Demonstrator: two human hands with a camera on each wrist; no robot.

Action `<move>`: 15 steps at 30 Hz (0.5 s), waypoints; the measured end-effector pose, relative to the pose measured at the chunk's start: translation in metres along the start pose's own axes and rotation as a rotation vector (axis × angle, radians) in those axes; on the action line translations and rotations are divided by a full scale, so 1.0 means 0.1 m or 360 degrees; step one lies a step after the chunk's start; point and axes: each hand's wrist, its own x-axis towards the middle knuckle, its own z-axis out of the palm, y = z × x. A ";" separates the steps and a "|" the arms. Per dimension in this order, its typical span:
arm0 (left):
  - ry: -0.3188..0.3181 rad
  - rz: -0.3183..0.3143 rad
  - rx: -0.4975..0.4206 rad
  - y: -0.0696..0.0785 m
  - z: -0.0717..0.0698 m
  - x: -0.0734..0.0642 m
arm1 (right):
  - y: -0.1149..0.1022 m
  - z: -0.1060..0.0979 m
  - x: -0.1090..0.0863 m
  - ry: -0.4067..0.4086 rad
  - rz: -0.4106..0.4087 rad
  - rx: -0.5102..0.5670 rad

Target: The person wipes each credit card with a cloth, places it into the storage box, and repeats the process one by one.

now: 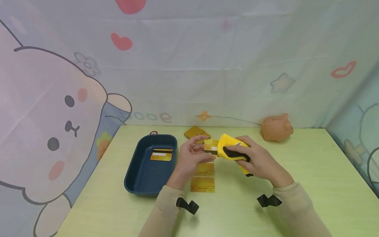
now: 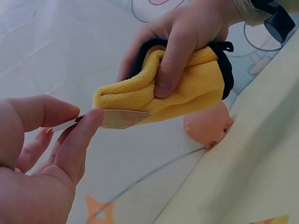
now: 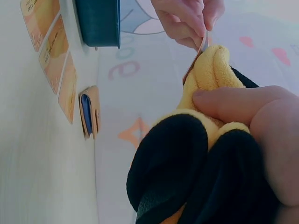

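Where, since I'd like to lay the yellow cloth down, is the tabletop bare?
Widest free patch: the tabletop in front of the piggy bank, right of the right hand. A narrower one lies left of the blue tray. Crowded: the middle, with the left hand, wallet and gold cards.

Around a yellow, black-edged plush cloth [image 1: 227, 139] above a pale table [image 1: 319, 164], seen from the head: a blue rectangular tray [image 1: 145, 184] stands at nine o'clock, a gold rectangular card [image 1: 161, 155] inside; three orange-gold rectangular cards [image 1: 202, 185] lie lined up at eight, a tan folded wallet [image 1: 193, 132] at ten, an orange rounded piggy bank [image 1: 275, 128] at two.
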 end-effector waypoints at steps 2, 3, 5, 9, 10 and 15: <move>0.0008 -0.0003 -0.0018 0.01 0.00 0.00 | 0.01 -0.01 0.00 0.0002 0.0001 -0.0020; 0.0012 -0.0003 -0.0028 0.01 0.00 0.00 | 0.02 -0.01 0.00 0.0004 0.0001 -0.0030; 0.0025 -0.0007 -0.0041 0.02 0.00 0.00 | 0.03 -0.01 0.00 0.0004 0.0003 -0.0048; 0.0041 0.0002 -0.0048 0.02 0.00 -0.01 | 0.05 0.00 -0.02 -0.0009 0.0016 -0.0075; 0.0046 0.0002 -0.0046 0.02 0.00 -0.01 | 0.05 0.00 -0.02 -0.0015 0.0022 -0.0082; 0.0065 -0.0012 -0.0038 0.00 -0.02 -0.01 | 0.07 0.01 -0.03 -0.0042 0.0047 -0.0124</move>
